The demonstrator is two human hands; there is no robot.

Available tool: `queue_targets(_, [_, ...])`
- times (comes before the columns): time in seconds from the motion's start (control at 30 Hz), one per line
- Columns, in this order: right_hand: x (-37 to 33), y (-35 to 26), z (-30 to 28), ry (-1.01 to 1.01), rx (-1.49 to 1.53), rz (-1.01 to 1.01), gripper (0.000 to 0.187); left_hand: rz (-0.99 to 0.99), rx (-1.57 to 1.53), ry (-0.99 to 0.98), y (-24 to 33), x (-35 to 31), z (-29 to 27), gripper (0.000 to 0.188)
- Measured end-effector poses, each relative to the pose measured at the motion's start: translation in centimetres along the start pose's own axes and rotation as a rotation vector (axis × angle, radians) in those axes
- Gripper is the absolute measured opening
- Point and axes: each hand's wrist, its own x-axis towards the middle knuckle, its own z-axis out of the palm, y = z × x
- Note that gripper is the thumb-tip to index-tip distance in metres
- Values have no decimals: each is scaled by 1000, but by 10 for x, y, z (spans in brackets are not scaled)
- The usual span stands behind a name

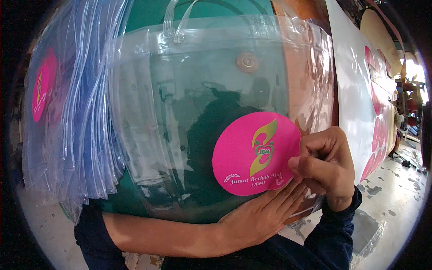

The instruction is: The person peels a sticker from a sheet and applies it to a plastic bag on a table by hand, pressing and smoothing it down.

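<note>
1. Centrally, a clear soft-plastic bag with two transparent loop handles and a round snap button (216, 117) fills the head view, lying over a dark green surface (148, 13).
2. A round magenta sticker with a yellow-green emblem and white lettering (255, 154) sits on the bag's lower right part, flat against the plastic.
3. The left hand (265, 211) comes in from the lower left along a bare forearm; its fingers (288, 193) lie stretched out and close together, flat against the sticker's lower edge, holding nothing.
4. The right hand (326, 166), in a dark blue sleeve, is curled at the sticker's right rim; its thumb and bent fingers (310, 164) pinch that rim narrowly.
5. A fanned stack of more clear plastic bags (85, 112) hangs at the left, just beside the central bag, their edges overlapping.
6. One of those bags bears a second round magenta sticker (44, 85), seen slantwise near the left rim.
7. A long white sheet (355, 99) runs along the right side, carrying a row of pink round stickers (377, 135) on its far part.
8. A pale, worn concrete floor (396, 193) shows at the lower right.
</note>
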Motion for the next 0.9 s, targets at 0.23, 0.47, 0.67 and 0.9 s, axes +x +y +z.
queue_targets(0.23, [-1, -6, 6, 50, 53, 45, 28, 0, -8, -1, 0, -2, 1, 60])
queue_targets(0.47, [-3, -6, 3, -6, 0, -18, 27, -18, -9, 18, 3, -3, 2, 58])
queue_targets(0.67, [-12, -7, -3, 10, -181, -20, 27, 3, 4, 37, -1, -1, -1, 55])
queue_targets(0.9, [-7, -11, -11, 8, -203, 120, 23, 19, 36, 136, -6, 3, 0, 51])
